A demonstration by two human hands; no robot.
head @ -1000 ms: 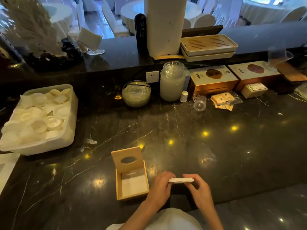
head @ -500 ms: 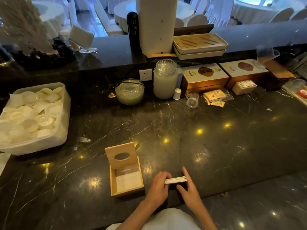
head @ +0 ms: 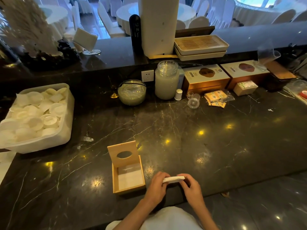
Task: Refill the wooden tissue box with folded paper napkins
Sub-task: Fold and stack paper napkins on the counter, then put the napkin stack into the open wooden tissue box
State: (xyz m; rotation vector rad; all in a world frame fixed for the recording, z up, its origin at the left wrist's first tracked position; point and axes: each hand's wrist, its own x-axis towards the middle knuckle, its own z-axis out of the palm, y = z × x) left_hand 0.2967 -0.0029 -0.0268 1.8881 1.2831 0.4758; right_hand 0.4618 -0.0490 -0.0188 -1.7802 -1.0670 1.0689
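Observation:
The wooden tissue box [head: 114, 179] stands on the dark marble counter near its front edge, its lid with an oval slot tipped up at the back. White napkins lie flat in its bottom. Just right of the box, a thin stack of folded napkins [head: 173, 179] is held level above the counter. My left hand [head: 157, 188] grips the stack's left end and my right hand [head: 191, 188] grips its right end. The stack is outside the box, beside its right wall.
A white plastic tub [head: 66, 130] full of small white dishes sits at the left. At the back stand a glass bowl [head: 132, 92], a tall glass jar [head: 167, 81], boxes [head: 206, 78], packets [head: 216, 97] and a tipped small glass [head: 193, 102].
The napkin stack stays held between both hands right of the box; the hands shifted slightly on its ends. The camera view moved a little.

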